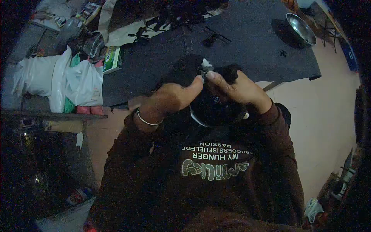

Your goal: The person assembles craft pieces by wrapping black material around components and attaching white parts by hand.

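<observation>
My left hand (174, 94), with a thin bracelet at the wrist, is closed with its thumb pressed forward. My right hand (243, 89) is closed too, its thumb tip close to the left one. Between the thumbs is a small dark piece (205, 72) with a shiny part; its kind is too dim to make out. Black, soft-looking material (185, 69) lies around the fingers, and a whitish bit (206, 62) shows just beyond them. Most of the fingers are hidden below the thumbs. A dark round shape with a pale rim (199, 118) sits under the hands, near my sweatshirt.
Dark cloth covers the table (247, 34). A metal bowl (300, 30) stands at the far right, near a small black piece (283, 53). Several black parts (166, 23) lie at the back. A green box (112, 60) and white plastic bags (83, 83) are at the left.
</observation>
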### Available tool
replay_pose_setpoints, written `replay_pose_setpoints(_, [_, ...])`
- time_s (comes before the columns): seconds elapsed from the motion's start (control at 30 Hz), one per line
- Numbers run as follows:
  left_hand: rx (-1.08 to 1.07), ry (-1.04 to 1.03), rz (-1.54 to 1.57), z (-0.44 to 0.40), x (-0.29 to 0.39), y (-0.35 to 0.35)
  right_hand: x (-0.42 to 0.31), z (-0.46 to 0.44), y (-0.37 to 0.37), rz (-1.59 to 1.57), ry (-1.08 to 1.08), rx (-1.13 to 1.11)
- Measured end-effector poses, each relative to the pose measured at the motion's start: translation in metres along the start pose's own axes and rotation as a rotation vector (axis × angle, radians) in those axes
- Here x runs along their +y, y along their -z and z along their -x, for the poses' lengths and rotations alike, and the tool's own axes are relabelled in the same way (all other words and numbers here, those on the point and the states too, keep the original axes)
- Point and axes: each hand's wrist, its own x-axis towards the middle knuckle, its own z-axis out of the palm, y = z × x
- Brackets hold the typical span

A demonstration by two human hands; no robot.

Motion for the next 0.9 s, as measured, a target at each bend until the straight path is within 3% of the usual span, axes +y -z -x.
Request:
replay_pose_setpoints(0.07, [-0.039,-0.021,-0.05,0.001,0.001,0.002,-0.001,-0.002,-0.002,0.043,-0.058,-0.017])
replay_pose_setpoints(0.13, [-0.081,-0.039,-0.099,-0.002,0.004,0.003,0.0,-0.004,-0.01,0.105,0.158,0.103])
replay_pose_setpoints(0.17, [0.081,-0.019,-0.203,-0.008,0.007,0.004,0.005,-0.005,-0.017,0.104,0.157,0.102])
replay_pose_setpoints(0.23, [0.248,-0.001,-0.31,-0.011,0.008,0.006,0.013,-0.01,-0.03,0.032,0.379,0.322])
replay_pose_setpoints(0.27, [0.205,0.037,-0.219,-0.01,0.008,0.007,0.011,-0.009,-0.028,0.033,0.378,0.323])
replay_pose_setpoints(0.33, [0.163,0.082,-0.122,-0.008,0.011,0.01,-0.002,-0.005,-0.016,0.005,0.187,0.095])
replay_pose_setpoints(0.43, [-0.206,0.53,0.181,-0.014,0.012,0.018,-0.009,0.004,0.012,0.109,0.053,0.009])
replay_pose_setpoints(0.5, [-0.463,0.82,0.391,-0.016,0.011,0.02,0.0,0.003,0.025,0.139,0.022,0.135])
replay_pose_setpoints(0.53, [-0.462,0.819,0.393,-0.008,0.005,0.009,-0.001,0.003,0.029,0.116,0.006,0.274])
replay_pose_setpoints(0.57, [-0.289,0.551,0.23,-0.001,-0.004,-0.005,-0.002,0.002,0.032,0.091,-0.01,0.413])
replay_pose_setpoints(0.63, [-0.113,0.28,0.065,0.0,-0.019,-0.021,0.002,-0.002,0.034,0.139,0.06,0.48])
replay_pose_setpoints(0.67, [-0.421,0.541,0.172,-0.021,-0.019,-0.016,0.009,-0.005,0.035,0.126,0.091,0.513])
replay_pose_setpoints(0.73, [-0.733,0.792,0.279,-0.038,-0.012,-0.019,0.012,-0.004,0.038,0.114,0.12,0.552])
replay_pose_setpoints(0.8, [0.062,0.523,0.251,-0.042,-0.003,-0.025,0.012,0.0,0.04,0.07,0.141,0.541])
replay_pose_setpoints(0.9, [0.079,0.489,0.321,-0.046,0.004,-0.02,0.013,0.002,0.041,0.041,0.06,0.545])
